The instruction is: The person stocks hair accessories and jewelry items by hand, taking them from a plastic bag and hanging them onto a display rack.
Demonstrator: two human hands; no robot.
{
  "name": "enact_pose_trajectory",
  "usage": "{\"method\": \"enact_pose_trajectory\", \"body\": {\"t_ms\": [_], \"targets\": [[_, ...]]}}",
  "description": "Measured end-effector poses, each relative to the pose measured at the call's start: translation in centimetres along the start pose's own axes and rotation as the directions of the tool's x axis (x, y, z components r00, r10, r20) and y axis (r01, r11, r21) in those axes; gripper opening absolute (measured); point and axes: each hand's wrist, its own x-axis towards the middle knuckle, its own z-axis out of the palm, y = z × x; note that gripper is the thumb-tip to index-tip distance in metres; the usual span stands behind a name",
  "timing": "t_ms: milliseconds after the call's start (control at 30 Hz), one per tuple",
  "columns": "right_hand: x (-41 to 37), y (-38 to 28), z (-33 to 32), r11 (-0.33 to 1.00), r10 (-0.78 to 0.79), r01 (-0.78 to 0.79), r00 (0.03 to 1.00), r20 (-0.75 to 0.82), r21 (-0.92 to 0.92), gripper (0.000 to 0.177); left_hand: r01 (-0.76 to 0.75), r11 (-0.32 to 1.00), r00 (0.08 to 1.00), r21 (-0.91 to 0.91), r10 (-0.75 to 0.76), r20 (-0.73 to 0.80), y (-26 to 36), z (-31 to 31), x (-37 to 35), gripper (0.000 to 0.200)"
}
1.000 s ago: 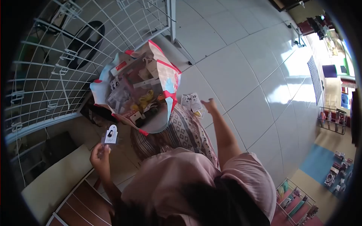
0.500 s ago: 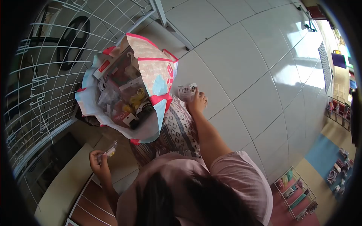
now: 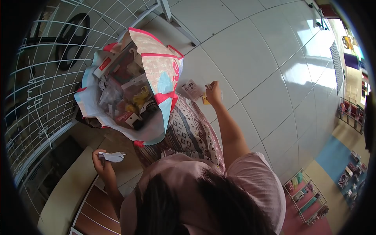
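Observation:
My left hand [image 3: 102, 163] is closed around a few thin white packets [image 3: 112, 157], out to the left of my knee. My right hand [image 3: 214, 94] is above the tiled floor, its fingers pinched together; whatever may be between them is too small to make out. Beside it on the floor lies a clear packet with dark round pieces [image 3: 191, 89]. A yellow item [image 3: 205, 100] shows partly behind the right hand. Against my knees stands a large open shopping bag [image 3: 158, 74], filled with packaged goods, including a yellow bundle [image 3: 141, 97] in clear plastic.
A white wire grid rack [image 3: 37, 84] rises at the left, with a dark steering-wheel-like ring [image 3: 73, 41] behind it. A rack's white metal leg [image 3: 182, 31] stands beyond the bag. At lower right, a small wire shelf [image 3: 306, 196] holds goods.
My right hand has lifted and moved right, away from the clear packet, which now lies on the floor. The packets in my left hand have turned to show a broader white side.

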Motion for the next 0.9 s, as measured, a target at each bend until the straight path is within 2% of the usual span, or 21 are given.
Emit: {"method": "enact_pose_trajectory", "body": {"t_ms": [33, 67, 133, 167, 267, 300, 400, 433, 533, 633, 733, 800, 833, 900], "targets": [[-0.1, 0.6, -0.7, 0.999, 0.037, -0.038, 0.999, 0.029, 0.035, 0.039, 0.013, 1.000, 1.000, -0.012, -0.013, -0.002, -0.1, -0.1, 0.0, 0.027], [-0.9, -0.2, -1.8, 0.987, -0.091, 0.087, 0.996, -0.021, -0.135, 0.041, 0.038, 0.999, 0.999, -0.023, -0.038, 0.005, -0.2, -0.2, -0.1, 0.027], [-2.7, -2.6, -4.1, 0.834, -0.354, 0.291, 0.934, -0.051, -0.468, 0.045, 0.089, 0.995, 0.996, -0.044, -0.088, 0.020, -0.4, -0.2, -0.1, 0.027], [-3.4, -4.3, -5.2, 0.818, -0.128, 0.182, 0.983, 0.136, -0.546, 0.050, 0.074, 0.997, 0.997, -0.037, -0.073, 0.021, -0.3, -0.1, -0.1, 0.026], [-2.7, 1.3, -5.1, 0.574, -0.419, 0.539, 0.840, 0.345, -0.616, 0.054, 0.063, 0.998, 0.998, -0.012, -0.062, 0.026, -0.2, 0.4, -0.1, 0.025], [-2.9, 2.2, -5.0, 0.454, -0.451, 0.584, 0.802, 0.392, -0.672, 0.054, 0.079, 0.997, 0.996, -0.003, -0.079, 0.029, -0.2, 0.5, -0.2, 0.024], [-3.0, 2.7, -5.0, 0.326, -0.423, 0.579, 0.796, 0.432, -0.748, 0.054, 0.096, 0.995, 0.995, 0.008, -0.096, 0.027, -0.2, 0.7, -0.4, 0.023], [-3.1, 2.4, -5.1, 0.361, -0.426, 0.577, 0.801, 0.421, -0.733, 0.053, 0.096, 0.995, 0.995, 0.009, -0.096, 0.030, -0.1, 0.6, -0.4, 0.023], [-3.1, 3.3, -4.9, 0.538, -0.185, 0.388, 0.920, 0.345, -0.748, 0.055, 0.099, 0.994, 0.994, -0.053, -0.097, 0.046, -0.6, 0.4, -0.3, 0.023], [-5.1, 0.7, -6.0, 0.742, -0.023, 0.084, 0.995, 0.100, -0.665, 0.057, 0.053, 0.999, 0.999, 0.011, -0.054, 0.005, -0.3, 0.6, -0.3, 0.020], [-5.0, 0.1, -4.9, 0.912, -0.153, 0.156, 0.988, 0.039, -0.379, 0.058, 0.044, 0.997, 0.998, 0.071, -0.041, -0.047, 0.2, 0.9, -0.3, 0.015], [-4.3, -0.2, -2.3, 0.837, -0.446, 0.428, 0.894, 0.027, -0.340, 0.055, 0.017, 0.997, 0.998, -0.075, -0.013, 0.057, -0.2, 0.6, -0.4, 0.019], [-4.1, -1.0, -0.5, 0.896, -0.347, 0.341, 0.938, 0.031, -0.286, 0.058, 0.006, 0.988, 0.994, -0.152, 0.010, 0.108, -0.5, 0.6, -0.3, 0.024], [-4.3, -4.8, 1.7, 0.887, -0.183, 0.211, 0.977, 0.107, -0.411, 0.065, 0.034, 0.964, 0.996, -0.265, -0.010, 0.091, -2.0, 0.8, -0.1, 0.032]]}}
